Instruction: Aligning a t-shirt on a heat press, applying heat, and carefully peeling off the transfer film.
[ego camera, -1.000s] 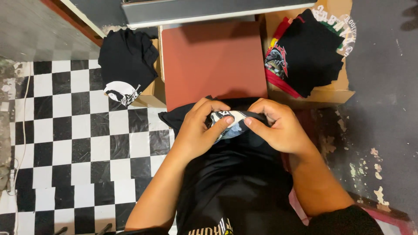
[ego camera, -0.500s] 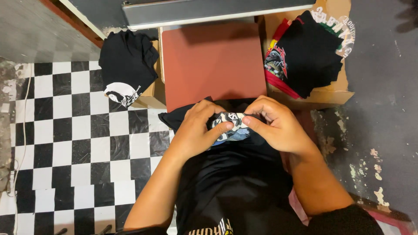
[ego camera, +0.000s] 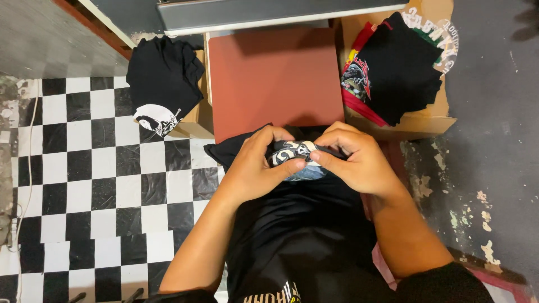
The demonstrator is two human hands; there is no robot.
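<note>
Two hands meet at the centre of the frame: the left hand [ego camera: 255, 165] and the right hand [ego camera: 359, 160] are both curled shut, fingertips pinching one bunched black cotton garment with a white and pale-blue print [ego camera: 295, 157], which lies soft and creased at the near edge of one flat, square, rust-red pad [ego camera: 275, 78] on the bench. Above the pad runs one smooth grey metal plate [ego camera: 269, 14]. At the upper left, one cardboard box [ego camera: 196, 120] carries a limp pile of black shirts [ego camera: 163, 76] with a white print showing. At the upper right, a second cardboard box [ego camera: 432, 120] holds a stack of folded black, red and green printed shirts [ego camera: 398, 67]. A glossy black-and-white chequered floor [ego camera: 84, 185] fills the left.
</note>
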